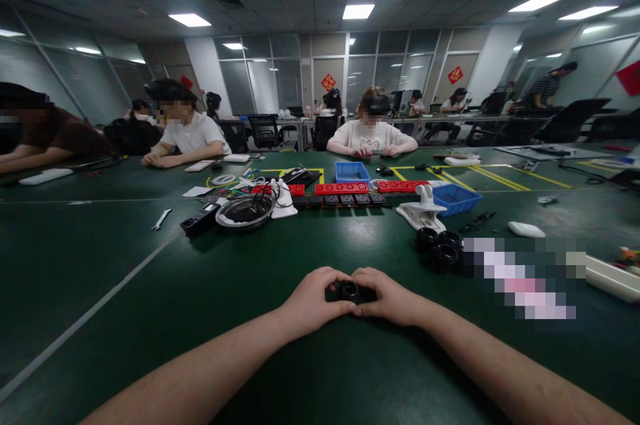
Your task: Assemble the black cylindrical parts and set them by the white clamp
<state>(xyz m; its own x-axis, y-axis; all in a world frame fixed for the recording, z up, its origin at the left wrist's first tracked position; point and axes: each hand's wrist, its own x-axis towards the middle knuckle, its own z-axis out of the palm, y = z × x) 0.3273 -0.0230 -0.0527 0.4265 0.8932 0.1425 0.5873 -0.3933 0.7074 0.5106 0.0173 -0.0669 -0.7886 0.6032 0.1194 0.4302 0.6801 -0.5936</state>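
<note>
Holding is shared by both hands: one small black part point(354, 296) is pinched between the left hand point(311, 298) and the right hand point(389, 295), low centre of view, over the green tabletop point(225, 332). Whether it's lifted or rested on the surface can't be told.

Fingers point(327, 273): left ones are curled in a loose C, thumb on the near side, forefinger on the far side, small gap visible inside. Right ones are wrapped closer; the part's right end is mostly covered, so exact contact can't be read. Thumb tips are almost met at the near edge.

Key relation: part is set directly between the two hands, neither clearly nearer. Long axis looks to be laid left-right, hand to hand; ends are hidden, so not certain. Round opening is faced roughly up and toward the wearer.

Black round pieces point(444, 265) are clustered ahead-right, apart from both hands, right nearer. White clip stand point(424, 212) is placed just beyond those.
</note>
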